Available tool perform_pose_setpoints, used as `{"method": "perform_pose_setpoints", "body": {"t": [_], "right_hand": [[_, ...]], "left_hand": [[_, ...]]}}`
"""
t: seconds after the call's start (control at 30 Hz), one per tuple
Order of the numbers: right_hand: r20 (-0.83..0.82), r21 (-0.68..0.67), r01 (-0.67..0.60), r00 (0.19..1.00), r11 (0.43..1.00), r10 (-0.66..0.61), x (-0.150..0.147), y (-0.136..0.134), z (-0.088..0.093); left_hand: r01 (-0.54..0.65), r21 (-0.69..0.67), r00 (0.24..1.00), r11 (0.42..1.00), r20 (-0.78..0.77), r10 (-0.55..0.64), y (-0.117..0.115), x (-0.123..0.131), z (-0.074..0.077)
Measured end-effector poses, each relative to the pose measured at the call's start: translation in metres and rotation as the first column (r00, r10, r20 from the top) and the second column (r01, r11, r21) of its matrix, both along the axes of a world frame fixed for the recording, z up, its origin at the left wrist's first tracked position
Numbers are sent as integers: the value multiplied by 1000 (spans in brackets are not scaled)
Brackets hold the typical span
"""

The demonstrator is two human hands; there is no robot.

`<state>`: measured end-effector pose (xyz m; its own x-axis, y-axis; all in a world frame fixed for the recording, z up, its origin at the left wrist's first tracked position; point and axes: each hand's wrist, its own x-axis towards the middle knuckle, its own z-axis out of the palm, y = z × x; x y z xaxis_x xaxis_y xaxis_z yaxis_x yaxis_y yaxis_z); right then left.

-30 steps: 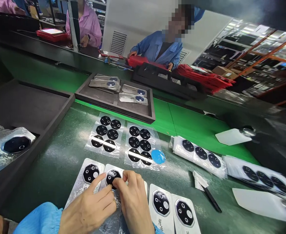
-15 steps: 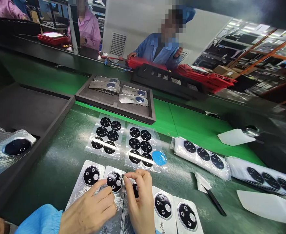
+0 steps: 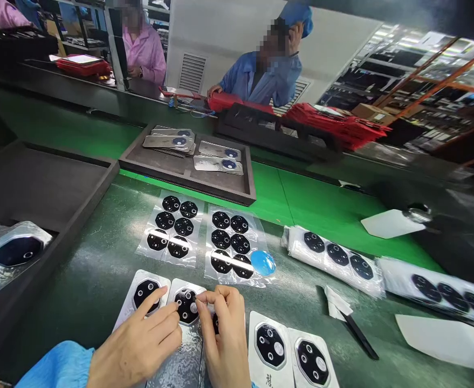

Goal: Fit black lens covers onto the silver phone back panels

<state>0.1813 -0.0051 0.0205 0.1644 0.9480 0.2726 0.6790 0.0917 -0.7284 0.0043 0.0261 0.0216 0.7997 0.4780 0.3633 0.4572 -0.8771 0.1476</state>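
Note:
A row of silvery phone back covers lies in front of me, each with a black octagonal camera plate. My left hand (image 3: 139,337) rests over the first two covers, its index finger stretched across the leftmost camera plate (image 3: 145,290) and other fingertips at the left edge of the second camera plate (image 3: 186,306). At that second plate's right edge, my right hand (image 3: 224,328) pinches thumb and index together; anything between them is too small to make out. My right hand partly hides the third cover. Two more phone back covers (image 3: 269,345) lie to its right.
Two clear sheets of black octagonal stickers (image 3: 176,257) lie beyond, with a blue round film (image 3: 263,263) on one. Bagged plates (image 3: 329,258), black tweezers (image 3: 360,335) and white blades (image 3: 434,342) are at right. Grey trays (image 3: 188,183) hold covers. A co-worker (image 3: 256,75) sits opposite.
Both hands have shifted slightly left and down with the view. My left index finger has lifted over the leftmost plate; my right pinch remains at the second plate. The co-worker's hand has risen to the head.

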Motion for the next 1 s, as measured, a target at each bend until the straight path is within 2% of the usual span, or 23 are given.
{"method": "perform_pose_setpoints", "body": {"t": [0.33,0.67,0.87,1.0], "right_hand": [[98,66,-42,995,997,35,-4,2,-1],[459,61,-179,879,982,132,-11,9,0],[432,97,-132,898,986,78,-10,8,1],[449,83,-171,886,982,116,-10,10,3]], "left_hand": [[25,55,999,998,-23,-24,1,1,-3],[22,160,995,987,-97,-6,0,4,0],[6,196,995,981,-98,14,1,7,3],[17,221,991,975,-130,12,1,7,5]]}}
